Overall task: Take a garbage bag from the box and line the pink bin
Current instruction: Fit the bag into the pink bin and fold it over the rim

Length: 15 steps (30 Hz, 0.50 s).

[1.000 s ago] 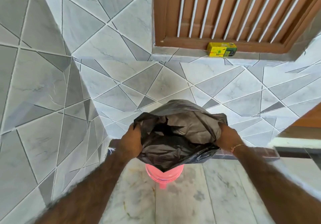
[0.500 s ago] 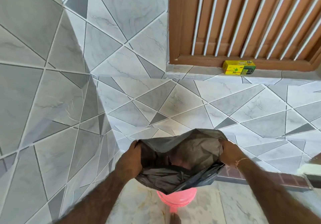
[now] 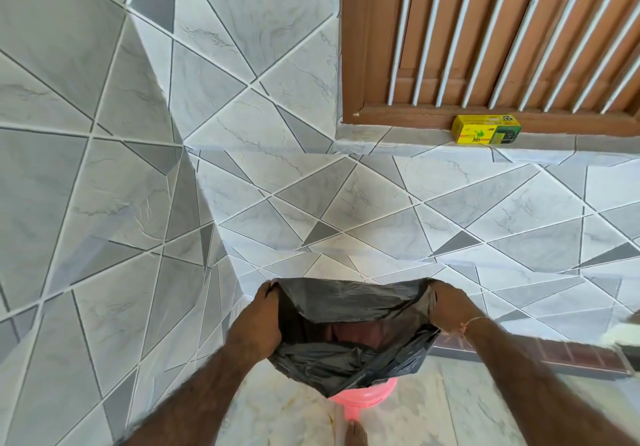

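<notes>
I hold the black garbage bag open in front of me, its mouth stretched wide between both hands. My left hand is clenched on the left edge of the bag's rim, fingers curled over the plastic. My right hand grips the right edge the same way, with a thin thread band at the wrist. The bag's far rim stands up in a wavy line, and the near side sags in crumpled folds. Through the open mouth a reddish-pink tint shows at the bottom.

The pink bin stands on the pale marble floor directly below the bag; only its lower near part shows beneath the hanging plastic, and the bag covers the rest, so I cannot tell whether the plastic already sits over the rim. My bare toes are just in front of the bin.

The yellow box of bags lies on its side on the tiled ledge below the brown wooden grille, well apart from the bin. Grey and white tiled walls meet in a corner behind.
</notes>
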Each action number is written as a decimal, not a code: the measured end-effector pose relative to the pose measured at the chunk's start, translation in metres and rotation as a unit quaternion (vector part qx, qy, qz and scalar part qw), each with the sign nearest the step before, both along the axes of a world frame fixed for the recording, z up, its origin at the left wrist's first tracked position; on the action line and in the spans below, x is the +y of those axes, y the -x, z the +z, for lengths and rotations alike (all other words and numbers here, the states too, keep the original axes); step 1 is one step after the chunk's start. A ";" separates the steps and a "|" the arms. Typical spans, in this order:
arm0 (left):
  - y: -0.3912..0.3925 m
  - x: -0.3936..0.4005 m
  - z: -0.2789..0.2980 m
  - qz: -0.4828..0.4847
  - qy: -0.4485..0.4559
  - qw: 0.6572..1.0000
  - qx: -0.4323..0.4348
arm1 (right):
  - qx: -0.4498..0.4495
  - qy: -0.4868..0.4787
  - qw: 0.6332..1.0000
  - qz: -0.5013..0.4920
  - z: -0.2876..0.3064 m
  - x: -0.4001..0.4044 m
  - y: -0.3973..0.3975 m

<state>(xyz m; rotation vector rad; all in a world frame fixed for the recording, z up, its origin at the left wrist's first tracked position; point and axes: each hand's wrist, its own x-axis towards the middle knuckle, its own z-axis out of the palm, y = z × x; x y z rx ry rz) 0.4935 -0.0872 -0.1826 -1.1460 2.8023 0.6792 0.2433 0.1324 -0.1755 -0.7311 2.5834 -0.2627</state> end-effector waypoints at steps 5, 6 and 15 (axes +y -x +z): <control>0.003 -0.002 -0.004 0.012 -0.022 0.999 -0.021 | -0.005 0.006 1.000 -0.002 -0.003 0.004 -0.003; 0.004 -0.003 -0.005 0.016 -0.024 0.999 -0.020 | -0.008 0.005 1.000 -0.001 -0.001 0.004 -0.002; 0.011 -0.020 -0.013 0.038 -0.076 0.996 -0.022 | -0.037 0.013 0.998 0.041 0.011 -0.002 0.012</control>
